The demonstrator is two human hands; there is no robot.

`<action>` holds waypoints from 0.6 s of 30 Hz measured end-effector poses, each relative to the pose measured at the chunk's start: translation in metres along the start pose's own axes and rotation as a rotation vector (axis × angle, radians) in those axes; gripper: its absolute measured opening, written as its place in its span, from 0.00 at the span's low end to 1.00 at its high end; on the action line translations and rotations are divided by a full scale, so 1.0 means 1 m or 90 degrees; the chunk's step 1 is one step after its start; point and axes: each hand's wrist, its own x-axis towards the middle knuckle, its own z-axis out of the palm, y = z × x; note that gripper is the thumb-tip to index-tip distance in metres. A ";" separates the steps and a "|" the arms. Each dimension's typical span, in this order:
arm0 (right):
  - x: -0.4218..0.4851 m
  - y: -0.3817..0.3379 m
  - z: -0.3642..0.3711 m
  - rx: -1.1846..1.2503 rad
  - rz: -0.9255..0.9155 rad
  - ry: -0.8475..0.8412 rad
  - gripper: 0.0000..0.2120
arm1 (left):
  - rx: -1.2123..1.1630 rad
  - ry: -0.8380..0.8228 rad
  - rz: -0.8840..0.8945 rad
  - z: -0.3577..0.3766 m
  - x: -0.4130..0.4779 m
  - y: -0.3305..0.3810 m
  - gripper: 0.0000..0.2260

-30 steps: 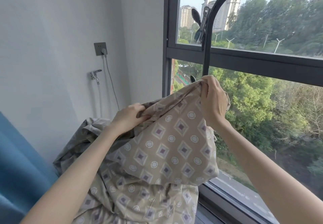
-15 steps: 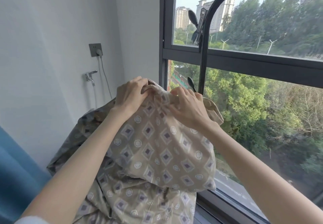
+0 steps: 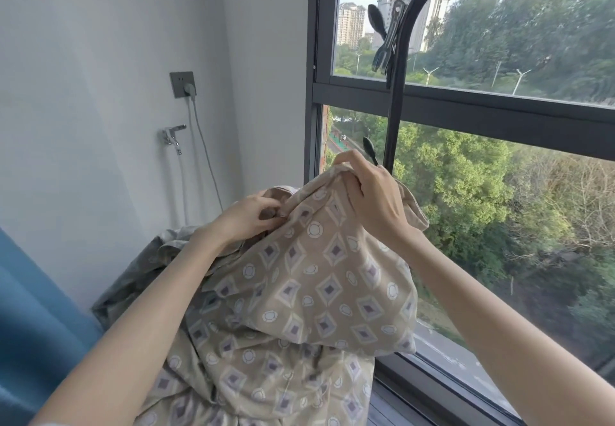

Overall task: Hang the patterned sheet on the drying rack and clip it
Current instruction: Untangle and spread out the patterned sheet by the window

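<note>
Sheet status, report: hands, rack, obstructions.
Grips: left hand, right hand on patterned sheet, bunched top edge. Sheet by drying rack upright, not draped. Rack's upper clip free; lower clip half hidden behind hand.

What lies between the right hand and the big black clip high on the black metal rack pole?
Head view: a dark clip handle sticks up just above the right hand; above it, the pole is bare.

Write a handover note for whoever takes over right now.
Left hand pinches the top edge of the patterned sheet.
Right hand grips that edge higher up, beside the drying rack upright.
Done: edge raised; the rest hangs bunched below.
Left: drape the sheet over the rack, then clip it. A black clip sits on the upright above.
</note>
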 end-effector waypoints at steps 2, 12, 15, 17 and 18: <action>-0.003 0.005 -0.002 -0.014 0.001 0.004 0.08 | -0.018 0.047 -0.034 0.002 0.000 -0.002 0.05; 0.012 0.028 -0.017 -0.071 0.085 0.039 0.06 | 0.254 0.552 0.027 -0.080 0.038 0.071 0.07; 0.004 0.039 -0.016 -0.159 0.145 -0.015 0.04 | 0.245 0.428 0.044 -0.067 0.042 0.068 0.10; -0.005 0.036 -0.011 -0.248 0.133 -0.142 0.08 | 0.238 0.337 0.022 -0.044 0.037 0.058 0.09; -0.008 0.030 -0.007 -0.267 0.116 -0.215 0.13 | 0.230 0.303 0.014 -0.031 0.034 0.053 0.09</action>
